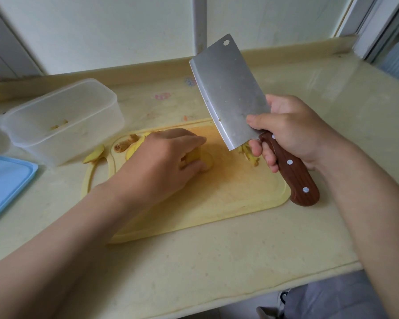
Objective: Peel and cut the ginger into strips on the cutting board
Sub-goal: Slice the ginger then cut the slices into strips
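I look down through the head camera; a yellow cutting board (228,203) lies flat on the pale desk (194,261). The left hand (168,155) rests on the middle of the board; its grip is curled round a ginger piece (203,161), and the ginger piece sits on the board under those fingers. The right hand (290,134) is up in the air over the right side of the board; its grip is tight round the brown wooden handle of a cleaver (228,88); the thumb lies on the flat of the blade; the blade is tilted, its far end up and away from me, clear of the board and of the ginger piece. Behind the low corner of the blade I see a little heap of thin ginger strips (251,157) on the board, partly hidden by the fingers. At the far left corner of the board lie brown ginger peels (124,145); a few yellow ginger slices (134,151) lie just beside the left hand; one loose slice (94,154) lies off the board on the desk, just beside the board's left end. A clear plastic box (62,120) stands on the desk left of the board, with small scraps inside; a blue lid (5,183) lies flat on the desk near it, at the left edge of my view.
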The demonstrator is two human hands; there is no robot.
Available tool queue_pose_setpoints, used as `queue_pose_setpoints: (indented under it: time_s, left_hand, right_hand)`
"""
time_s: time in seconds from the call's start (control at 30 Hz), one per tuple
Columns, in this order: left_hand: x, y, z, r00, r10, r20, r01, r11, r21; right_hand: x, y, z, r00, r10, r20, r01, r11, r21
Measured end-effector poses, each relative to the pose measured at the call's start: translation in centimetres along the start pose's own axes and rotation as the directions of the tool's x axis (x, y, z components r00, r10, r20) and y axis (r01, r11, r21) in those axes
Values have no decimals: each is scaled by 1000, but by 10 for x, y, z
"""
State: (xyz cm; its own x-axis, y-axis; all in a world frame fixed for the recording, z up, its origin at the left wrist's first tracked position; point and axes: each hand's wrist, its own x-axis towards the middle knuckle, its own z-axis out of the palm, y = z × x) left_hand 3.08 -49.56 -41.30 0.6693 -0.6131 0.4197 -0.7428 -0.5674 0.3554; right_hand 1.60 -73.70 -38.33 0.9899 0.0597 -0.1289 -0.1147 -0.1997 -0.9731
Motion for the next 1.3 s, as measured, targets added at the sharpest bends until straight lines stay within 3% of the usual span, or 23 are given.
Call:
queue_pose_setpoints:
  time_s: [0.23,0.47,0.63,0.77,0.83,1.1,1.3]
  left_hand:
    - [8,-1,-32,995,-18,-94,29,992,124]
    - [19,-16,-20,973,-165,164,88,914,396]
    - [15,0,-18,1000,15,20,-22,918,395]
    - [13,13,-4,974,36,223,-131,893,430]
    - [13,11,0,969,43,244,-143,901,409]
    - [6,17,7,986,164,30,-166,982,94]
    - [3,18,6,954,241,181,-227,969,-91]
  right_hand:
    - [-1,0,0,1000,2,9,-2,1000,-6]
    - [-1,0,0,1000,19,21,-18,999,-41]
    - [0,0,-4,1000,-4,-16,3,999,-46]
    - [0,0,-5,1000,-4,-25,3,1000,-21]
    - [-1,-1,-5,1000,-6,-29,6,1000,-9]
    - [-1,-1,-7,998,-17,-53,17,1000,9]
    - [-1,-1,-7,998,-15,-68,15,1000,-3]
